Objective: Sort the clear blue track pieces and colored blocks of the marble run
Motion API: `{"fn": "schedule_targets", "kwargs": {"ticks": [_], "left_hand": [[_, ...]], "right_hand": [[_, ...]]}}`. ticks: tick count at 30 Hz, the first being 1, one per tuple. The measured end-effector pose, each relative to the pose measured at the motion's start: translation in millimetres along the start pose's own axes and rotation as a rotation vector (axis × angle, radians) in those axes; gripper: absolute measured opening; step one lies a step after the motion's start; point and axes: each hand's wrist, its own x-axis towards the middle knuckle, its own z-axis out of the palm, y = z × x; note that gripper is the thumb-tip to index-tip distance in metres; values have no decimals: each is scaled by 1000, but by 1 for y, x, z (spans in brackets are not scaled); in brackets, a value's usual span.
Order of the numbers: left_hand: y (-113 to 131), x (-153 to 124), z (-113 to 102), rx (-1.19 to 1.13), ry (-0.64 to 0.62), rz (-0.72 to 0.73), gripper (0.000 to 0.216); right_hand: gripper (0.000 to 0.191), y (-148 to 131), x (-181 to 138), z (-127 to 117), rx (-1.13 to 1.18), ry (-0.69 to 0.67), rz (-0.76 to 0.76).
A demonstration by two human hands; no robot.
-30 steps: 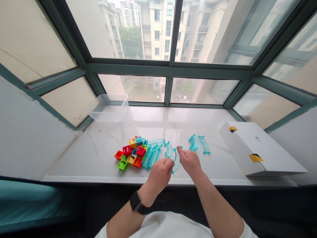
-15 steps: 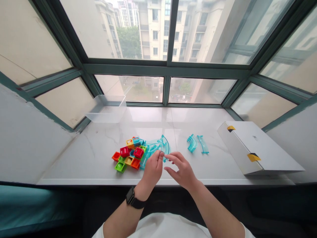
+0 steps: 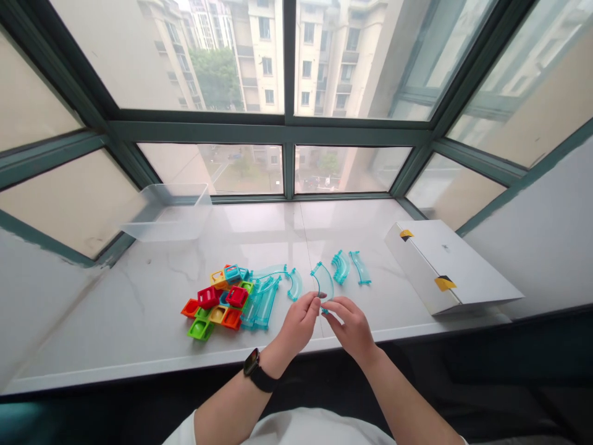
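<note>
Between my hands is a curved, clear blue track piece (image 3: 325,279), raised above the white sill. My left hand (image 3: 300,320) pinches its near end from the left, thumb on top. The fingers of my right hand (image 3: 351,326) close on the same end from the right. Just left of it lies another curved track piece (image 3: 294,284). Several straight clear blue track pieces (image 3: 263,303) lie together further left, against a pile of coloured blocks (image 3: 217,314). To the right rest stacked curved pieces (image 3: 341,267) and a single track piece (image 3: 360,267).
A clear plastic bin (image 3: 171,230) stands at the back left by the window. On the right sits a white box (image 3: 456,262) with black and yellow tabs. The sill's front edge (image 3: 152,369) runs just before my forearms, and window frames (image 3: 269,133) close off the back.
The view has turned to the right. My hands have moved right, away from the track pieces by the blocks, and my right fingers now close on the curved piece.
</note>
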Motion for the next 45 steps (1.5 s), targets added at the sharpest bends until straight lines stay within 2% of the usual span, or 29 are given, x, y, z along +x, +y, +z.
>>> {"fn": "schedule_targets", "kwargs": {"ticks": [4,8,12,17,25,33,45], "left_hand": [[-13,16,21,-23,-33,28,40],[-30,34,38,66,37,71,35],[-48,56,53,137,121,82,45],[-67,85,69,180,182,90,57],[-89,118,87,237,208,87,53],[-90,122,89,256,221,92,44],[-92,125,97,250,238,70,39]], "right_hand": [[17,16,-6,-18,-32,105,98],[17,32,-4,-39,-83,230,144],[18,51,5,-55,-137,293,169],[20,74,24,-56,-161,276,193],[17,96,52,-34,-95,149,241],[18,110,61,-25,-117,58,302],[16,120,64,-22,-95,18,307]]}}
